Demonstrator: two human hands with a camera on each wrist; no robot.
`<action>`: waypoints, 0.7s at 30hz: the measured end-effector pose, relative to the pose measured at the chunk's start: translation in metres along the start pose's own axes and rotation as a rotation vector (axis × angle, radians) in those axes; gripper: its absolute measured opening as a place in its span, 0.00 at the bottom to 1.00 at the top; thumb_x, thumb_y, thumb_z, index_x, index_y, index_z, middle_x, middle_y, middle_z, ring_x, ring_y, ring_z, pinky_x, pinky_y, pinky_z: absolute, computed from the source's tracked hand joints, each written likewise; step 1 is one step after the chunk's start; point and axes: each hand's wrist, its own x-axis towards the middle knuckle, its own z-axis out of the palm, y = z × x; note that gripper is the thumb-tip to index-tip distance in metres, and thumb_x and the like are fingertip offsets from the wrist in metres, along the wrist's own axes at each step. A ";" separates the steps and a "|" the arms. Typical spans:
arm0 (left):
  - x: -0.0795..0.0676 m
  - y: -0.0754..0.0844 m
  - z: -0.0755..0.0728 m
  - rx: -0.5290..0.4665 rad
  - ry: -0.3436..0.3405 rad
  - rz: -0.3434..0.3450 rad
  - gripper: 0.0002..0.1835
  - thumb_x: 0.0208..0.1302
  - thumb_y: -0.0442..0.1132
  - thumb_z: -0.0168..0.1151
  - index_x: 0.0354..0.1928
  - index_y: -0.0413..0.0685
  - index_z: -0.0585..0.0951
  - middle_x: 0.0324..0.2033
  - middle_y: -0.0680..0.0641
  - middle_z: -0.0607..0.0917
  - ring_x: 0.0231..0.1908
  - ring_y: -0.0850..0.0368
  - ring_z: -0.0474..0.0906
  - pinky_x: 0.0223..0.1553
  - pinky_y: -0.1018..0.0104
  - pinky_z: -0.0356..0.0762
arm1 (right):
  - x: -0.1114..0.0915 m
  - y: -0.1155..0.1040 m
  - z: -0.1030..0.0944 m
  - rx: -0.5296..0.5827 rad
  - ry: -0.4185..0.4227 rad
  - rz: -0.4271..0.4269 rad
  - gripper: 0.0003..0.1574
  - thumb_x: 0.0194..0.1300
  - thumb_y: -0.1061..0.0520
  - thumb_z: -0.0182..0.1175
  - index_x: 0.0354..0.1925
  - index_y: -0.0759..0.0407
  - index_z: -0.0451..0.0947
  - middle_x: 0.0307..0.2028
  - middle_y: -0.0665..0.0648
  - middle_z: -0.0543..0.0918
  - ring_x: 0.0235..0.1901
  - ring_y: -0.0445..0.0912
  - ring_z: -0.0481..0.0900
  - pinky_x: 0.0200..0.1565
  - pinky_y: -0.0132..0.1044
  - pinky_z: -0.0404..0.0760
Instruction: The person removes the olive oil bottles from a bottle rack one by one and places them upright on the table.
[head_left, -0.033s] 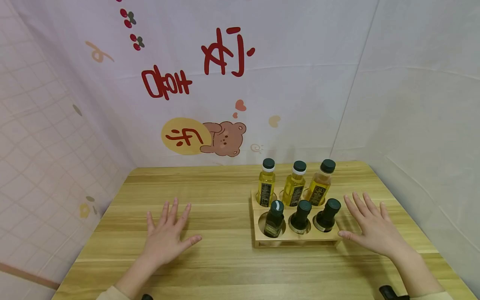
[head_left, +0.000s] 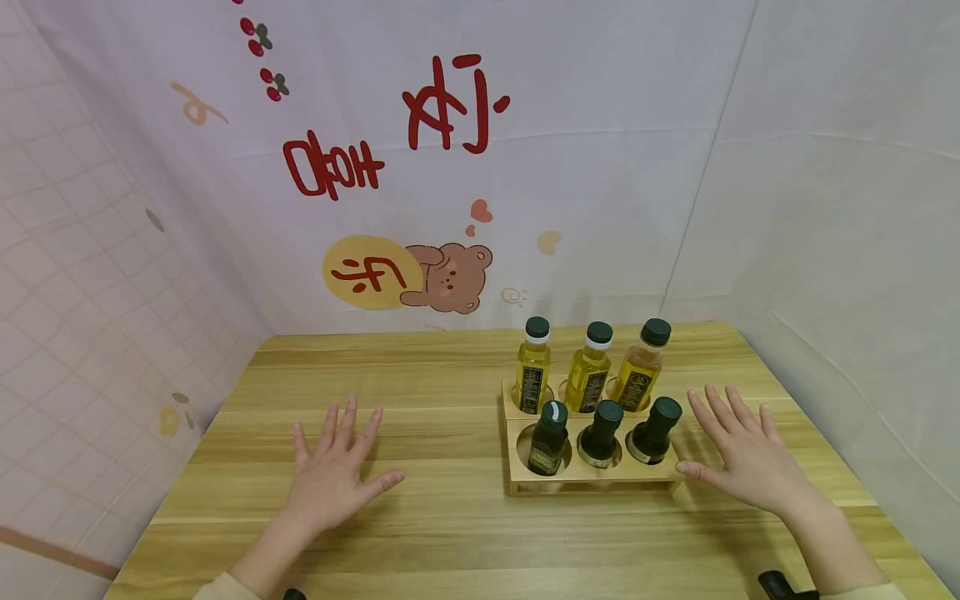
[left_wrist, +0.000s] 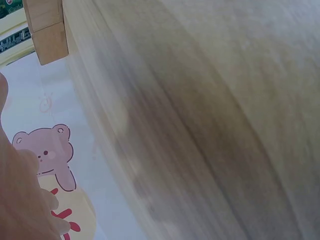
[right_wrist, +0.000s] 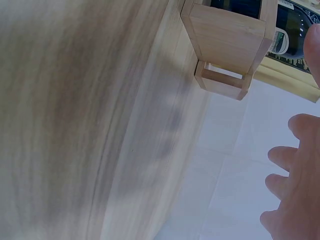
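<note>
A two-step wooden rack (head_left: 592, 479) stands right of the middle of the table. Its back row holds three small bottles: a yellow one (head_left: 533, 371) at left, another yellow one (head_left: 588, 371) in the middle and an amber one (head_left: 637, 371) at right, all dark-capped. In the front row sit three dark bottles; the left one (head_left: 550, 442) has a white mark on its cap. My right hand (head_left: 746, 458) is just right of the rack, fingers spread, holding nothing. Over the left part of the table my left hand (head_left: 330, 479) also has its fingers spread, with nothing in it.
The table (head_left: 420, 533) has a wood-grain top. Behind it hangs a white cloth (head_left: 600, 167) with red characters and a printed bear (head_left: 450, 279); more cloth hangs at both sides. The rack's wooden side (right_wrist: 227, 37) shows in the right wrist view.
</note>
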 end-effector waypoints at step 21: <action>0.000 0.003 0.002 -0.035 0.036 0.000 0.51 0.60 0.72 0.57 0.77 0.51 0.58 0.74 0.32 0.50 0.74 0.35 0.39 0.63 0.30 0.16 | -0.005 0.005 -0.001 0.258 0.009 0.080 0.68 0.58 0.41 0.72 0.79 0.55 0.40 0.74 0.73 0.51 0.72 0.70 0.43 0.69 0.65 0.32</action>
